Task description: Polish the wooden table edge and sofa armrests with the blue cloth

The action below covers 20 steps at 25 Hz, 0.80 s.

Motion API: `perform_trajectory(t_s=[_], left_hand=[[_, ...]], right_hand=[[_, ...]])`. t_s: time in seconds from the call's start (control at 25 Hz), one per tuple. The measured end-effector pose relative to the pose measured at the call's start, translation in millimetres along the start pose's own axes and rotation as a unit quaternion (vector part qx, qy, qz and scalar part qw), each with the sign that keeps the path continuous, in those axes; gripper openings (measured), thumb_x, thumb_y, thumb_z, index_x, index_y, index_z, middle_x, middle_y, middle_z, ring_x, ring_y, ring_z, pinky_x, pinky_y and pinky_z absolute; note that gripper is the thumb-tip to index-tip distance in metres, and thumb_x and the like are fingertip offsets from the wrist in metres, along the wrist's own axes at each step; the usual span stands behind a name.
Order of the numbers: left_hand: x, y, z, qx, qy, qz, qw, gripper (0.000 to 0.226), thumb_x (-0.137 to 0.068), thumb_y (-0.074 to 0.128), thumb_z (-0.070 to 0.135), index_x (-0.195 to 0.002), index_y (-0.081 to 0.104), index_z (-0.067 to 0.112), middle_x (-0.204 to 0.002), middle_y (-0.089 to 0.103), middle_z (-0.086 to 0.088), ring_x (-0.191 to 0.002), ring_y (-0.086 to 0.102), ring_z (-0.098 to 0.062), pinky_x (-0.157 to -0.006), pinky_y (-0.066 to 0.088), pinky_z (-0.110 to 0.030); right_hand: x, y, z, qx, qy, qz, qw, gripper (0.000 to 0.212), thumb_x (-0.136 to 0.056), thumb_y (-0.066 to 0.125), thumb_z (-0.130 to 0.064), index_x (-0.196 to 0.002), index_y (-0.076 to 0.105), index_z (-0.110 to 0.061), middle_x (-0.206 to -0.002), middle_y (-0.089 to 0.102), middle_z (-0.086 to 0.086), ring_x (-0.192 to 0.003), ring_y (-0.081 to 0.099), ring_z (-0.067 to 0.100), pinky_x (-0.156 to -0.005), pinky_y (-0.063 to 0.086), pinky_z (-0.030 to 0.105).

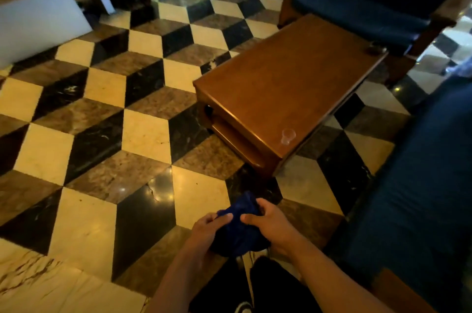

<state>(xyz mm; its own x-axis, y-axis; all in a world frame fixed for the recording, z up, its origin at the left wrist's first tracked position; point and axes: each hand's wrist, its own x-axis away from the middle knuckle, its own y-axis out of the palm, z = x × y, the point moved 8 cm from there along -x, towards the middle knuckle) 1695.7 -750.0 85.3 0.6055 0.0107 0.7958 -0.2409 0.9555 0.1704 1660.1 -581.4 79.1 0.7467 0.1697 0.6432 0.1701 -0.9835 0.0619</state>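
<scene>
Both hands gripped the bunched blue cloth (238, 229) low in front of the person, the left hand (207, 232) clasping its near side with the thumb on top and the right hand (270, 223) closed over its other side. Just beyond the hands lay the cube-patterned marble floor (102, 113). Farther ahead and slightly right stood the wooden coffee table (286, 88) with a clear plastic cup (288, 136) at its near corner, a blue-cushioned sofa (419, 185) to the right of the hands and a blue-cushioned armchair (362, 6) beyond the table.

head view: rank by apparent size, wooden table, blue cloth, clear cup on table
1. wooden table, largest by far.
2. blue cloth, bunched in both hands; near the camera, so it reads bigger than it likely is.
3. clear cup, smallest, at the table's near corner.
</scene>
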Motion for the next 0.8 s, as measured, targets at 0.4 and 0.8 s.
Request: perform_trajectory(t_s=[0.4,0.8], left_hand=[[-89,-51,214,0.221,0.106,0.032,0.969,0.054,-0.091,0.069,0.013,-0.142,0.052,0.004,-0.134,0.063,-0.029,-0.124,0.059,-0.051,-0.096,0.049,-0.059],[-166,-158,376,0.222,0.066,0.019,0.973,0.042,-0.083,0.072,0.004,-0.122,0.066,-0.009,-0.125,0.069,-0.028,-0.107,0.068,-0.036,-0.093,0.054,-0.044]], right_hand=[[-182,97,-201,-0.099,0.001,-0.096,0.99,0.036,-0.089,0.074,-0.004,-0.122,0.063,-0.013,-0.108,0.077,0.015,-0.095,0.077,0.034,-0.074,0.063,0.043],[-346,223,-351,0.021,0.007,-0.111,0.994,0.035,-0.097,0.067,-0.013,-0.13,0.056,-0.011,-0.123,0.067,0.017,-0.11,0.068,0.035,-0.086,0.06,0.051]])
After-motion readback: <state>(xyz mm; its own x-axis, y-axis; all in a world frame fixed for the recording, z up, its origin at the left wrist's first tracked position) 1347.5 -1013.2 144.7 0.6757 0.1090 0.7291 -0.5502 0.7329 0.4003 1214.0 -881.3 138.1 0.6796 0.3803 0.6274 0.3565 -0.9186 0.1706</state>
